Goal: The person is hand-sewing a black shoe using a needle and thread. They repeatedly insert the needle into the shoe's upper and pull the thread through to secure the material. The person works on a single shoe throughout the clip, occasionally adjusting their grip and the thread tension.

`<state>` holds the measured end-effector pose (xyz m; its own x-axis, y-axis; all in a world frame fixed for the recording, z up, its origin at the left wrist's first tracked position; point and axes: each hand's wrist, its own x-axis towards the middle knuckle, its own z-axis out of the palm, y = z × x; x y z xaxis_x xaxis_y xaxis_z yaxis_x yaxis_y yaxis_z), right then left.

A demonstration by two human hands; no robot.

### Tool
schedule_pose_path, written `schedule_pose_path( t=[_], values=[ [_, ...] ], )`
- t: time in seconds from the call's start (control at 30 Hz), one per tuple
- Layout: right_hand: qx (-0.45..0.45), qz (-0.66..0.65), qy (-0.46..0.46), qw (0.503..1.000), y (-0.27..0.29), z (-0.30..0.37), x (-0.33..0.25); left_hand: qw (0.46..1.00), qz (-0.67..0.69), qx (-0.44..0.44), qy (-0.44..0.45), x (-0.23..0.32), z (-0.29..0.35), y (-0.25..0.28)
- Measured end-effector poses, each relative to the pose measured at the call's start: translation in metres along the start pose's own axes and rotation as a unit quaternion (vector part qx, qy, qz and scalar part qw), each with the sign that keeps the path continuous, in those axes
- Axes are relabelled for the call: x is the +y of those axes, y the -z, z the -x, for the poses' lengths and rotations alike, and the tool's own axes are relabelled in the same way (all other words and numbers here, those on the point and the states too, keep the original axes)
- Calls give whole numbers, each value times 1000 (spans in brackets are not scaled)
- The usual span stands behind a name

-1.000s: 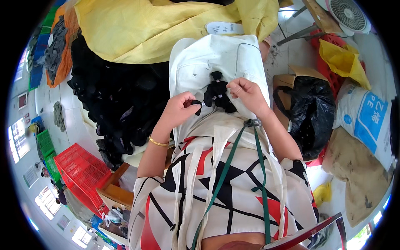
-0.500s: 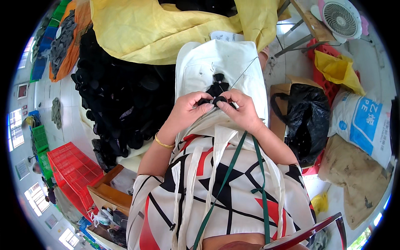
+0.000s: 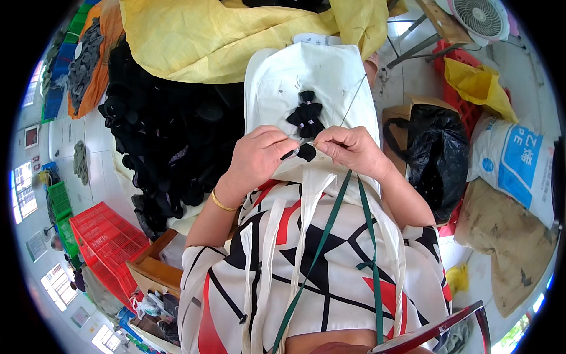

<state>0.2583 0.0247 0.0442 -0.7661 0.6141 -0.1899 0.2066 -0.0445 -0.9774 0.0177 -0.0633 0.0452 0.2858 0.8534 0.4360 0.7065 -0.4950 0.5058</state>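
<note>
My left hand (image 3: pixel 257 154) pinches a small black fabric piece (image 3: pixel 306 153) with a pale band, just below its fingertips. Close beside it, my right hand (image 3: pixel 352 150) has thumb and forefinger pressed together. A thin dark thread (image 3: pixel 355 97) rises from the right hand toward the upper right; whether a needle is between those fingertips is too small to see. Just beyond both hands, black gathered fabric pieces (image 3: pixel 306 120) with pale bands lie on a white cloth (image 3: pixel 268 88) over a padded surface in front of me.
A large heap of black fabric pieces (image 3: pixel 171 130) lies to the left. Yellow sheeting (image 3: pixel 206 44) spreads along the far side. On the right stand a black plastic bag (image 3: pixel 433 159) in a carton, a white sack (image 3: pixel 513 171) and a fan (image 3: pixel 480 20). Red crates (image 3: pixel 109 245) sit at lower left.
My fingertips have moved apart slightly, the right hand shifting right with the thread. The held black piece now shows below the fingers, and the pieces on the cloth are more exposed.
</note>
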Motion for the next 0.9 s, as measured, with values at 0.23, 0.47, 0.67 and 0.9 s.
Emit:
schedule_pose_path(
  t=[0.23,0.47,0.67,0.9],
  values=[
    [-34,80,104,991,-1,1,6,998,-29,12,-50,8,-4,2],
    [-56,86,96,990,1,2,5,998,-24,10,-54,9,-3,3],
    [-71,43,102,991,2,2,10,999,27,-6,-21,8,-2,1],
    [-103,-41,71,991,-8,6,18,983,174,-9,52,13,7,-10]
  ],
)
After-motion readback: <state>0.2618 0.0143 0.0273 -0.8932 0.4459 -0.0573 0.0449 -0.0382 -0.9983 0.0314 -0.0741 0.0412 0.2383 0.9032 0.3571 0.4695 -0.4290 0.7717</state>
